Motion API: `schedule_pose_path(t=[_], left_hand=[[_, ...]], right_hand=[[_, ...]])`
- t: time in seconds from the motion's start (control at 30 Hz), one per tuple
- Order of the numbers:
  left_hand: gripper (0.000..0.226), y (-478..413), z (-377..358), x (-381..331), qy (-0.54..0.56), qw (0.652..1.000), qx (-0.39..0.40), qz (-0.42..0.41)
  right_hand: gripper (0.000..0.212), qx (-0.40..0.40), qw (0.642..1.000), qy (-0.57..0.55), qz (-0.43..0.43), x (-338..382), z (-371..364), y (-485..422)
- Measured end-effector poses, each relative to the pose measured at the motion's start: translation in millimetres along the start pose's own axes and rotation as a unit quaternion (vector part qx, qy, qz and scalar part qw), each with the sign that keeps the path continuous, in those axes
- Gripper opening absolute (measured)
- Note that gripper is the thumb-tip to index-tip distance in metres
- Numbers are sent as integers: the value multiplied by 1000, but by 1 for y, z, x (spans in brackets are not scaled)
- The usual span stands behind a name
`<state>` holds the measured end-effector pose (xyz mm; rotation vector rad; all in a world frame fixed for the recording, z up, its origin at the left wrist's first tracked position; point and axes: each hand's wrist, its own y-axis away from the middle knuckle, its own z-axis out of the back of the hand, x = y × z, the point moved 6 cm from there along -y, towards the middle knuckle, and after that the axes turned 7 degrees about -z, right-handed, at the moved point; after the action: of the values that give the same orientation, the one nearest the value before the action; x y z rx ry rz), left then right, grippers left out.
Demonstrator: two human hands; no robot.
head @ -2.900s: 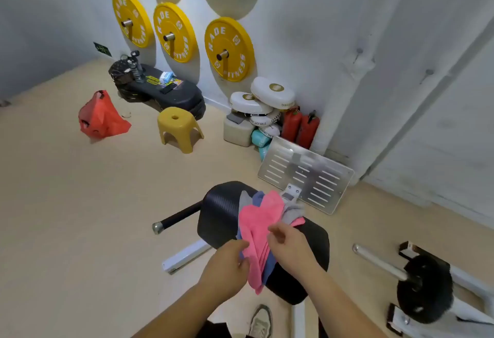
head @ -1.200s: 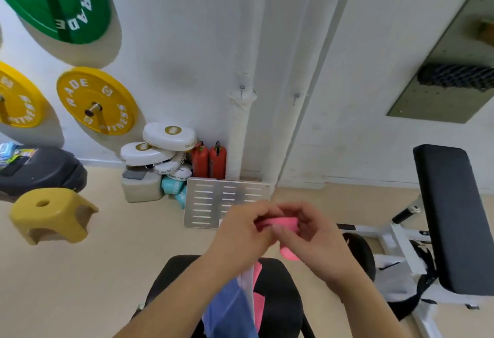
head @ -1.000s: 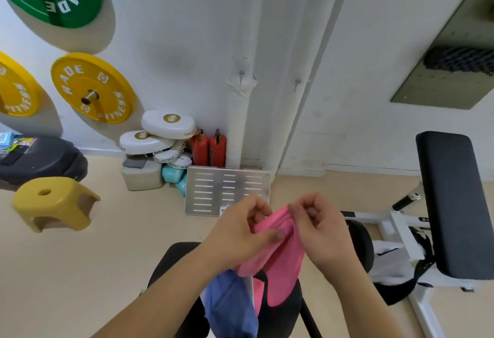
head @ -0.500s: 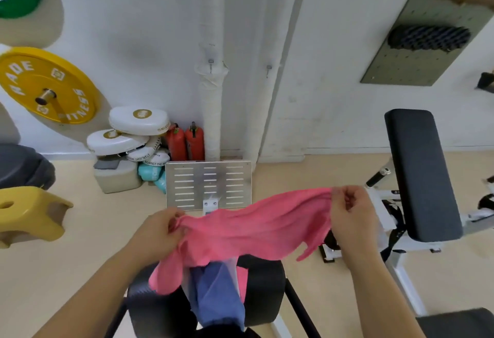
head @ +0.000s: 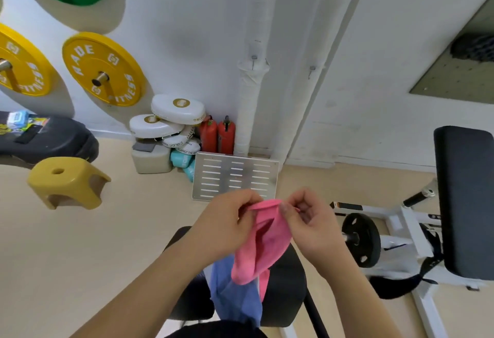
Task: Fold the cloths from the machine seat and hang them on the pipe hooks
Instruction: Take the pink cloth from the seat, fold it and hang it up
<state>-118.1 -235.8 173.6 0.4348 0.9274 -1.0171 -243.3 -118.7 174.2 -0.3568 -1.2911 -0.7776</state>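
My left hand (head: pixel 227 226) and right hand (head: pixel 314 228) each pinch a top corner of the pink cloth (head: pixel 264 246) — corners held together so it hangs doubled over the seat (head: pixel 287 284).

Bright, even indoor light, soft shadows, wide-angle bending at edges

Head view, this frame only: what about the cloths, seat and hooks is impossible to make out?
pink cloth: top corners hidden inside the left hand and right hand; fold count unclear.
blue cloth: upper end behind the left hand, lower end hidden near the bottom edge.
machine seat: mostly covered by the cloths.
pipe hooks: too small to show their shape.
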Motion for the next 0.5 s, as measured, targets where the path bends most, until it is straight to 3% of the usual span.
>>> schedule_pose_path(t=[0.17,0.33,0.4,0.5], left_hand=[[24,27,15,46,-8,995,-49,84],[17,42,9,80,101,978,-30,179],[18,48,10,91,217,947,-79,222],[27,48,19,101,364,869,-189,277]], right_hand=[[10,-29,1000,1,-1,-6,5,-2],[13,-51,997,-48,-23,-12,14,-6],[15,-68,996,-48,-39,-14,25,-13],[10,-93,993,-31,-72,-18,34,-24]])
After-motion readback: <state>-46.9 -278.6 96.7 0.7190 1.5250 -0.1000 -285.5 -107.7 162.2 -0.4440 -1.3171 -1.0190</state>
